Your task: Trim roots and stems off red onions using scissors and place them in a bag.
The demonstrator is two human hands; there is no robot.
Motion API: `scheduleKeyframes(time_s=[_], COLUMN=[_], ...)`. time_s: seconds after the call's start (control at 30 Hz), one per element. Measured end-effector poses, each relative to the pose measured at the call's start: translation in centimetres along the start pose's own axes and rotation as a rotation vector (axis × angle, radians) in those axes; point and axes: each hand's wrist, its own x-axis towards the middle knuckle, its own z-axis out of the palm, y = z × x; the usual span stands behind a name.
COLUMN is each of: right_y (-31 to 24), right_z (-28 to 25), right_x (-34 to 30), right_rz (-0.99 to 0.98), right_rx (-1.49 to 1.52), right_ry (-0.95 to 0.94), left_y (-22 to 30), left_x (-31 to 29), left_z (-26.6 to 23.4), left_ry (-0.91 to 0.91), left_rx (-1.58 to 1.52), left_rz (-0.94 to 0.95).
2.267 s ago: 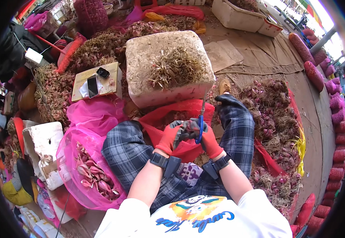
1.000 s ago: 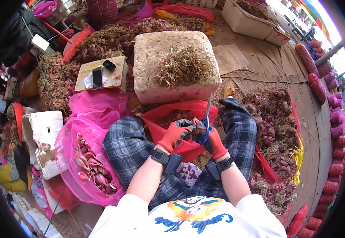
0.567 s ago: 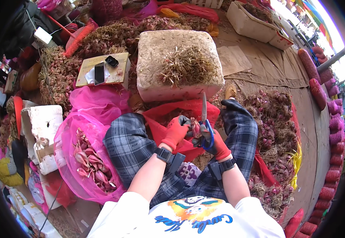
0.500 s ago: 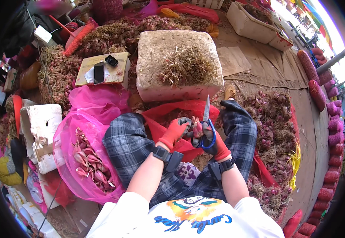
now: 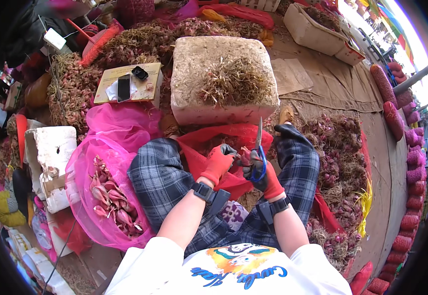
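Shallot sunk deeper into right hand — pinkish tip | scissors blue-handled

Smartphone, dark-screened, is lying on white tissue atop a yellowish carton. Small black watch-like device is sitting just beside the phone. Red-bristled broom is slanting at upper left. Broken white foam box is standing at left. Flat cardboard sheet is lying on brown ground sheeting. Grey pole is slanting in at upper right. Filled red and pink mesh sacks are lining the right edge.
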Motion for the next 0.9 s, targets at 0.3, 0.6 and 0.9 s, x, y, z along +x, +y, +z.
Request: scheduleKeyframes(time_s=[0.3, 0.6, 0.9], right_y=[0.0, -0.1, 0.3], right_z=[0.6, 0.0, -0.3], right_x=[0.4, 0.8, 1.0], right_rz=[-0.012, -0.476, -0.082], right_rx=[-0.286, -0.720, 0.335], right_ry=[0.198, 0.156, -0.023], left_y=[-2.5, 1.1, -1.2], left_x=[0.3, -1.4, 0.1], left_z=[0.8, 0.1, 0.3], left_ry=[-0.231, -0.162, -0.153], left_rx=[-0.421, 0.140, -0.555], left_rz=[-0.081, 0.196, -0.097])
